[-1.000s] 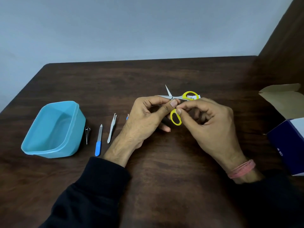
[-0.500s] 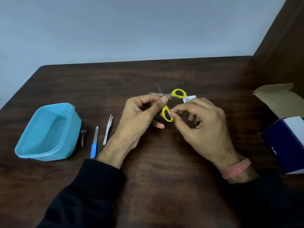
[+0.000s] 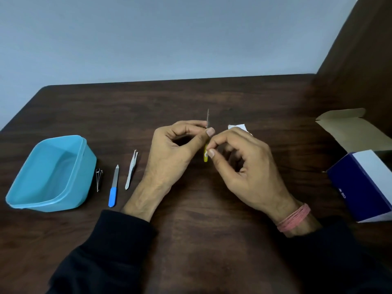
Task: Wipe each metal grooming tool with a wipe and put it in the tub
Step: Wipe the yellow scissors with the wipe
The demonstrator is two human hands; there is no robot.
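Observation:
Small yellow-handled scissors [image 3: 205,154] stand edge-on above the middle of the table, blades pointing away from me. My left hand [image 3: 174,153] pinches them near the pivot with thumb and fingers. My right hand [image 3: 244,166] pinches the yellow handle from the right. A white wipe [image 3: 238,127] lies on the table just behind my right hand. The blue tub [image 3: 51,172] sits at the left. Between the tub and my left arm lie a nail clipper [image 3: 99,179], a blue-handled nail file [image 3: 113,187] and tweezers [image 3: 131,169].
An open cardboard box [image 3: 364,183], dark blue and white with its flap [image 3: 347,128] up, stands at the right table edge. A brown wall [image 3: 360,49] rises at the right. The dark wooden table [image 3: 191,230] reaches to a pale wall behind.
The scissors had their blades spread and handles apart; they are now closed and turned edge-on, blades pointing away. Both hands kept their hold and shifted slightly left.

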